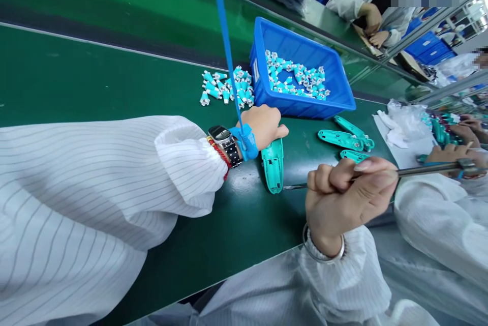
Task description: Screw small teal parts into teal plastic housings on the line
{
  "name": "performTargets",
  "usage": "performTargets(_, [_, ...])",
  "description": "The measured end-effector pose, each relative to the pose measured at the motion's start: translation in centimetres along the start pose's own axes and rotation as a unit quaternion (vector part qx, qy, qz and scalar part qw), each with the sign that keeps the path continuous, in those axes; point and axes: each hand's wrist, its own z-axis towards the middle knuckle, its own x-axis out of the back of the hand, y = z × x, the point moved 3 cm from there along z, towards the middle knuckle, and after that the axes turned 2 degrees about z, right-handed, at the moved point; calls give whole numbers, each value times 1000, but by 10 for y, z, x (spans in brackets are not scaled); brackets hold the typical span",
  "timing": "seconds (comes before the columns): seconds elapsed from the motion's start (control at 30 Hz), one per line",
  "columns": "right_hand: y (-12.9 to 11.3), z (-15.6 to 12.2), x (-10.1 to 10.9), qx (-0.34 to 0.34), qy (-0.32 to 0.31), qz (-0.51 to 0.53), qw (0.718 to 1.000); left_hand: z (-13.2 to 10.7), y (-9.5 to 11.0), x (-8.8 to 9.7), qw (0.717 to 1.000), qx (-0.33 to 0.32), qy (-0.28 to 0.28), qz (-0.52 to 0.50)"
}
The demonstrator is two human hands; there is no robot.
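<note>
right hand (pixel 345 199) grips screwdriver (pixel 427 170), tip beside teal plastic housing (pixel 272 166)

On the table (pixel 114 77) a plastic crate (pixel 301 69) held small parts (pixel 297 76), with more loose parts (pixel 224 87) just left of it. Before it, a plastic housing (pixel 272 166) lay between my left hand (pixel 263 125) and my right hand (pixel 343 199), which gripped a screwdriver (pixel 430 169); 3 housings (pixel 345 139) lay further right.

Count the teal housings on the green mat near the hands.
4. One housing lies beside the left hand. Two more housings lie together beyond the right hand, and a fourth housing is partly hidden behind that hand. Others may be hidden under it.
</note>
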Motion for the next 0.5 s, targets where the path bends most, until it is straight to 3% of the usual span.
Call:
performTargets(0.23, [0,-5,-7,14,-9,-27,999,-1,-1,1,1000,-6,3,-1])
performTargets(0.5, [9,1,-8,-29,-20,-39,999,0,-1,-2,1000,-14,15,-17])
